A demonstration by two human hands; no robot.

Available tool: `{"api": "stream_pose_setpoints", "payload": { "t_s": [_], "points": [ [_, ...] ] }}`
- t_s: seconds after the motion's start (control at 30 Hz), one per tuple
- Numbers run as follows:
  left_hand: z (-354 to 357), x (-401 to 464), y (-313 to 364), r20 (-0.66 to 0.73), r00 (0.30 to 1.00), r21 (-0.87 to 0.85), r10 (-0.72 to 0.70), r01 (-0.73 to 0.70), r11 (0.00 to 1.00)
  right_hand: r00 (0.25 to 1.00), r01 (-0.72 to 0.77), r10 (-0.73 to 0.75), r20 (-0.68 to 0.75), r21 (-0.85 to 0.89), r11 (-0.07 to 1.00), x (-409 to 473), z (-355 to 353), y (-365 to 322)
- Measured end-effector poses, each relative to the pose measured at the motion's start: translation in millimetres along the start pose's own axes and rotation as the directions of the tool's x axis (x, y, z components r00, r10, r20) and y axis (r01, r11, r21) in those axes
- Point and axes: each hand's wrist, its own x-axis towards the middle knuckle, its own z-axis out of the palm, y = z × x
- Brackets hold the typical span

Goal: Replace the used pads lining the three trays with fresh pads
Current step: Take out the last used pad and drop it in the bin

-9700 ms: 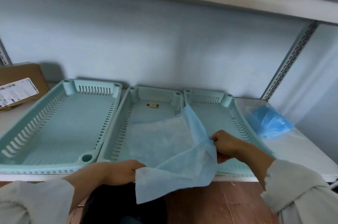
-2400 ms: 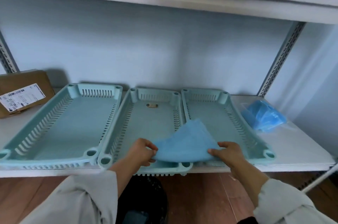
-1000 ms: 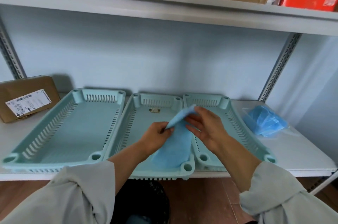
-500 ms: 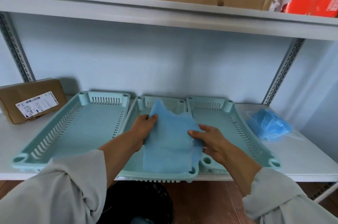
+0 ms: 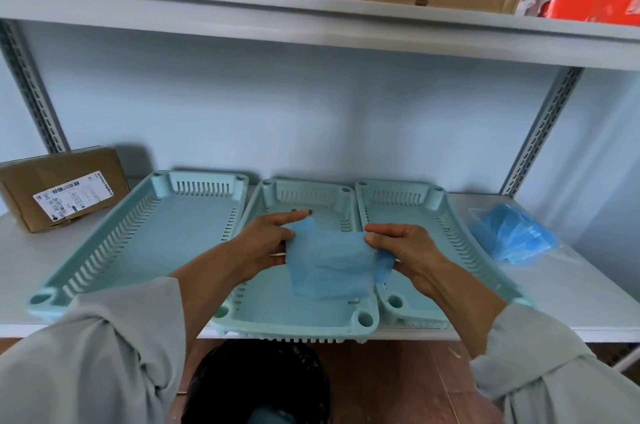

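Above the middle tray [image 5: 277, 302], near its front half, a folded blue pad [image 5: 329, 264] is held up clear of the tray floor, long axis running left-right btwn both hands. Its left edge is pinched by the left hand [image 5: 268, 243], its right edge by the right hand [image 5: 403, 248]; both grips are closed tight on the fabric, w/ neither nearer. A black bin [image 5: 256, 385] sits on the floor below the tray's front; dropping it there is probably next. Right of the tray row, a bag of blue pads [image 5: 516, 236] lies on the shelf [image 5: 588, 302].
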Motion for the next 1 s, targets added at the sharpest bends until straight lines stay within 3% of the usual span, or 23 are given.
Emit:
{"api": "stream_pose_setpoints", "payload": {
  "t_s": [0.1,0.17,0.23,0.3,0.4,0.53,0.6,0.7,0.8,1.0],
  "points": [
    [-5,-1,-6,0.093,0.995,0.236,0.031,-0.052,0.97,0.998,-0.018,0.028,0.064,-0.157,0.987,1,-2,2],
    [-5,2,-11,0.078,0.993,0.539,0.087,-0.116,0.834,0.998,0.028,-0.014,0.054,-0.276,0.961,1,0,3],
    [-2,5,-15,0.048,0.979,0.722,0.2,-0.172,0.67,0.996,0.092,-0.09,0.019,-0.344,0.934,-1,3,4],
    [-1,3,-16,0.013,0.945,0.747,0.327,-0.226,0.626,0.988,0.144,-0.15,0.017,-0.407,0.902,-4,5,2],
    [-4,-4,-16,0.029,0.909,0.593,0.415,-0.35,0.725,0.978,0.207,-0.169,0.121,-0.586,0.783,-10,10,-3],
    [-6,-16,-13,0.184,0.916,0.41,0.356,-0.4,0.82,0.929,0.357,-0.151,0.338,-0.709,0.609,-16,25,-7],
    [-5,-20,-14,0.19,0.921,0.377,0.341,-0.389,0.84,0.901,0.416,-0.156,0.406,-0.702,0.578,-18,33,-5],
    [-7,-25,-20,0.188,0.939,0.334,0.289,-0.338,0.88,0.913,0.379,-0.139,0.384,-0.67,0.639,-21,36,3],
    [-14,-29,-37,0.289,0.95,0.361,0.117,-0.222,0.906,0.92,0.331,-0.094,0.381,-0.625,0.707,-26,37,18],
    [-23,-27,-86,0.317,0.92,0.569,-0.23,0.01,0.822,0.819,0.303,0.145,0.555,-0.633,0.712,-48,46,63]
  ]
}}
